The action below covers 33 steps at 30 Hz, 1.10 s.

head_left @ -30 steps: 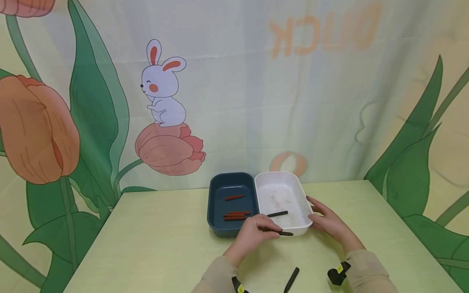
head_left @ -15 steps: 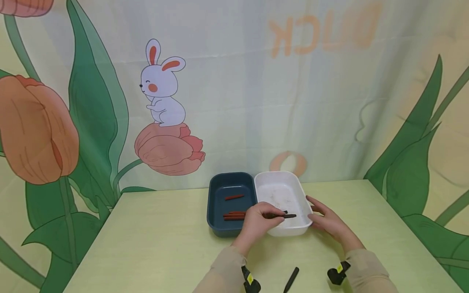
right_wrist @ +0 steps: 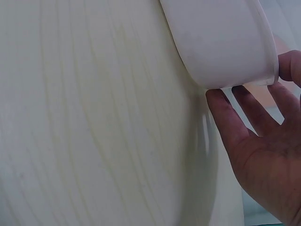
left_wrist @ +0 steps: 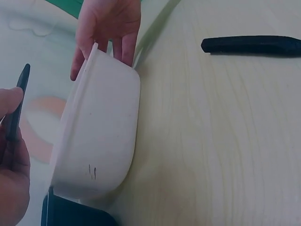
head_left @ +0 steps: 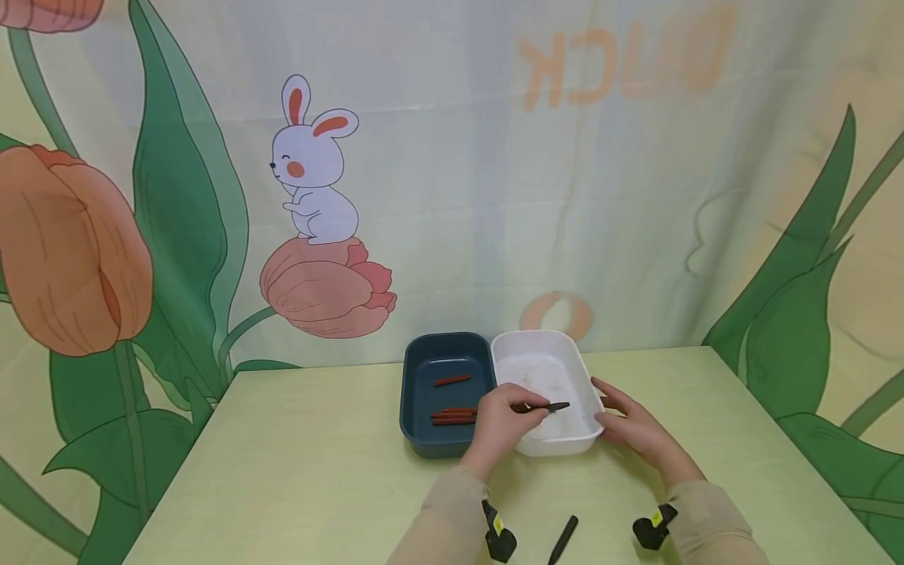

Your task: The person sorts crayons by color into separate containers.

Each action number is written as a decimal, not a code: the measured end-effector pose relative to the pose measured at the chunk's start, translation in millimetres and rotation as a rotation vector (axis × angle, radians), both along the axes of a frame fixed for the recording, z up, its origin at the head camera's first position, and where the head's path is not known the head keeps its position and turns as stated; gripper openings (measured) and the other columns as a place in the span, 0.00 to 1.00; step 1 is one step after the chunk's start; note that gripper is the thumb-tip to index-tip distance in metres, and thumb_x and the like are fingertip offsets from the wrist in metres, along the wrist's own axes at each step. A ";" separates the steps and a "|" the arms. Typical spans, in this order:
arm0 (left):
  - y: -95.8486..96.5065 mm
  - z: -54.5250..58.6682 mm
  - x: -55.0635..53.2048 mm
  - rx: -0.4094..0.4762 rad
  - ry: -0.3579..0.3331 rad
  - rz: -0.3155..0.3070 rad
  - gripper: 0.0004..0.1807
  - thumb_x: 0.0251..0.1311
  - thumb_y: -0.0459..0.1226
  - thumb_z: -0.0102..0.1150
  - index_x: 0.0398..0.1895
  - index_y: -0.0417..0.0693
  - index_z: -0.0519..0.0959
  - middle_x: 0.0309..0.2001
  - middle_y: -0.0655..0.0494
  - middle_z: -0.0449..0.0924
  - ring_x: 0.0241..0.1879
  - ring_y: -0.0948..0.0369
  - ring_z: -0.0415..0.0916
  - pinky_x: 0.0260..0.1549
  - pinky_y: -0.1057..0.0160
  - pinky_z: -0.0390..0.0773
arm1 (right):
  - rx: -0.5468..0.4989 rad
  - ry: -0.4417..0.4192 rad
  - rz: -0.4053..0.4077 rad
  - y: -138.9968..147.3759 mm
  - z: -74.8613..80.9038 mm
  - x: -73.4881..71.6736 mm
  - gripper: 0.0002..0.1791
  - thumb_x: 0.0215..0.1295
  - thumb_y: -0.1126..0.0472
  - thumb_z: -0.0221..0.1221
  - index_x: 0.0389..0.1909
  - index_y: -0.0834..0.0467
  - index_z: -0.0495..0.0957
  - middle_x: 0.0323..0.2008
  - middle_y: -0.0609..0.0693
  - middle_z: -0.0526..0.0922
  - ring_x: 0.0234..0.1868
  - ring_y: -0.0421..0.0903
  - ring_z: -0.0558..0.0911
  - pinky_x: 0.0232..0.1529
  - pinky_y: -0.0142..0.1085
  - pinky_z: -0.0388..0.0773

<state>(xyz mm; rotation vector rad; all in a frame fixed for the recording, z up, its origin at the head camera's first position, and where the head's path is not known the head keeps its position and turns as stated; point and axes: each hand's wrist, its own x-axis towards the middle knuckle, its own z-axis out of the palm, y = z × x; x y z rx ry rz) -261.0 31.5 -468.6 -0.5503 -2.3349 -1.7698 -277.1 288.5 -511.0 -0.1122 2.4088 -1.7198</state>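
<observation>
Between thumb and fingers, my left hand (head_left: 503, 424) pinches a black crayon (head_left: 559, 406), held over the white tray (head_left: 540, 365). In the left wrist view the held crayon (left_wrist: 19, 96) points up from the fingertips. My right hand (head_left: 639, 435) holds the tray's right side. The right wrist view shows that thumb at the rim and the fingertips against the outer wall (right_wrist: 225, 42). Another black crayon (head_left: 563, 540) lies on the table near the front. The crayon that lay in the white tray is now hidden or merged with the held one.
A dark blue tray (head_left: 452, 353) stands against the white tray's left side. It holds a single red-brown crayon (head_left: 452, 380) and a group of red-brown crayons (head_left: 453, 420), partly covered by my left hand. Behind the table hangs a printed curtain (head_left: 459, 173).
My left hand has carried the black crayon from the white tray's front rim to over its inside, covering the crayon lying there. The right hand has stayed on the tray's side.
</observation>
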 end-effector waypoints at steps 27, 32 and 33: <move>25.8 8.3 -8.7 -0.104 0.075 0.184 0.14 0.52 0.37 0.74 0.43 0.44 0.88 0.37 0.50 0.85 0.38 0.50 0.79 0.38 0.66 0.78 | -0.023 0.024 0.029 1.9 -0.3 -0.1 0.39 0.71 0.63 0.56 0.78 0.59 0.50 0.67 0.73 0.60 0.61 0.67 0.71 0.54 0.46 0.79; 24.8 4.6 -4.7 -0.076 0.092 0.176 0.12 0.53 0.36 0.73 0.42 0.43 0.88 0.36 0.51 0.85 0.36 0.52 0.79 0.38 0.67 0.78 | -0.020 0.021 0.017 2.2 -2.1 -1.4 0.39 0.70 0.64 0.56 0.78 0.58 0.51 0.67 0.73 0.60 0.61 0.66 0.72 0.54 0.46 0.79; 24.5 3.8 -3.8 -0.068 0.096 0.170 0.12 0.53 0.36 0.73 0.41 0.43 0.88 0.36 0.51 0.85 0.36 0.52 0.79 0.38 0.67 0.78 | -0.023 0.020 0.015 2.1 -2.3 -1.5 0.38 0.70 0.64 0.56 0.78 0.58 0.51 0.67 0.73 0.60 0.60 0.66 0.72 0.54 0.46 0.79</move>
